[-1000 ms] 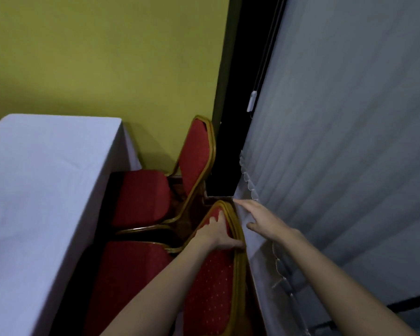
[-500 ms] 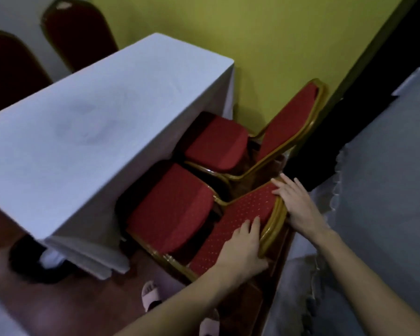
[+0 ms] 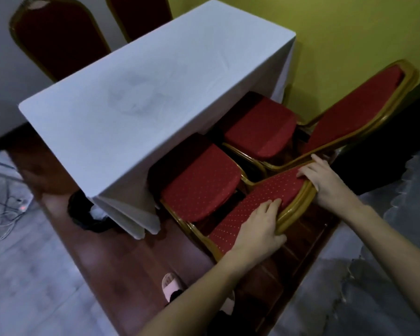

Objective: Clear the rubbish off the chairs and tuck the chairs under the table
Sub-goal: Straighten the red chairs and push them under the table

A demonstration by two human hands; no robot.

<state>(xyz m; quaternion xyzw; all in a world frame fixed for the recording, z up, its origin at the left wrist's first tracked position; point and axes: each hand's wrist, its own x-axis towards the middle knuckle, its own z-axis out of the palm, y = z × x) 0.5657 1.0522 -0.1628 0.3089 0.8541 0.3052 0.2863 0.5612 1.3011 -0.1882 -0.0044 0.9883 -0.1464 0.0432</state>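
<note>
Both my hands, left [image 3: 257, 229] and right [image 3: 325, 183], grip the near chair [image 3: 264, 200], fingers wrapped round its backrest; shoving crookedly could jam it against the neighbouring chair [image 3: 260, 132].

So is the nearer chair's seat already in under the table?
Partly in: the nearer chair has its seat's front under the tablecloth; the rest shows.

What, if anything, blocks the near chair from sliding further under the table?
Nothing visible does. Both hands, left and right, grip the near chair by its backrest, and its seat front is already under the tablecloth. The space beneath the table is hidden, so its legs can't be checked.
</note>
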